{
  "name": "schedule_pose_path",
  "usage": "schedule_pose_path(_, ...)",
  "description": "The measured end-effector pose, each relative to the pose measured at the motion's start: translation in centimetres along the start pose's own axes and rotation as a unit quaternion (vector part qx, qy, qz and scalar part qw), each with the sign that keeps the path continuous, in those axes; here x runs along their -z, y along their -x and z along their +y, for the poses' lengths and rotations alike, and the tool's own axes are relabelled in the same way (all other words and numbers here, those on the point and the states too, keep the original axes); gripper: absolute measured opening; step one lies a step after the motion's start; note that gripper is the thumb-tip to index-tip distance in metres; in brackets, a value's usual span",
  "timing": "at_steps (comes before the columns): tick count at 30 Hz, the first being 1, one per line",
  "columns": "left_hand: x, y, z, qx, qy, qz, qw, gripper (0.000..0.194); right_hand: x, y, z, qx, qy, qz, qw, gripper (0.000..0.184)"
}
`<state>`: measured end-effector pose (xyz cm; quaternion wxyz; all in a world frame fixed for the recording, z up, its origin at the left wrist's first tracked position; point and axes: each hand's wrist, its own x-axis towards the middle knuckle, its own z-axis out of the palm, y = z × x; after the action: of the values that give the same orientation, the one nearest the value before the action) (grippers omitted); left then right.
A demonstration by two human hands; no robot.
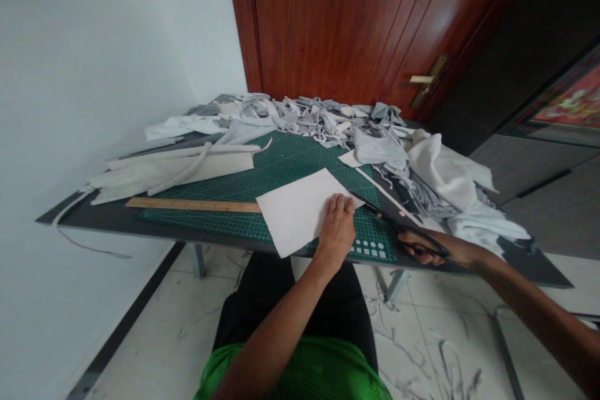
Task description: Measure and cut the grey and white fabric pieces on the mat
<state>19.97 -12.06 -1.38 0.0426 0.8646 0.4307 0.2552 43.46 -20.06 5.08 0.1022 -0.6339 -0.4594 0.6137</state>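
The left side is taken up by a plain white wall (84, 106), and a reddish-brown wooden door (337, 19) is set straight ahead, fitted with a brass handle (429, 81). To the right, a framed red picture (569, 97) is partly seen above a dark grey panel (529, 190). White marbled floor tiles (159, 350) are edged along the wall by a dark skirting strip (126, 306). A dark desk (539, 272) is carried on metal legs (199, 260). Soft, even light is cast across the room.
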Motion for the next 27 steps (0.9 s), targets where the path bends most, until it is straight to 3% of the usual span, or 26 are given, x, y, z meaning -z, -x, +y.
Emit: schedule_pose_path(27,-0.13,0.11,-0.03,0.002,0.017,-0.002,1.000,0.049,-0.61,0.37,-0.72,-0.003,0.045,0.025,0.999,0.071)
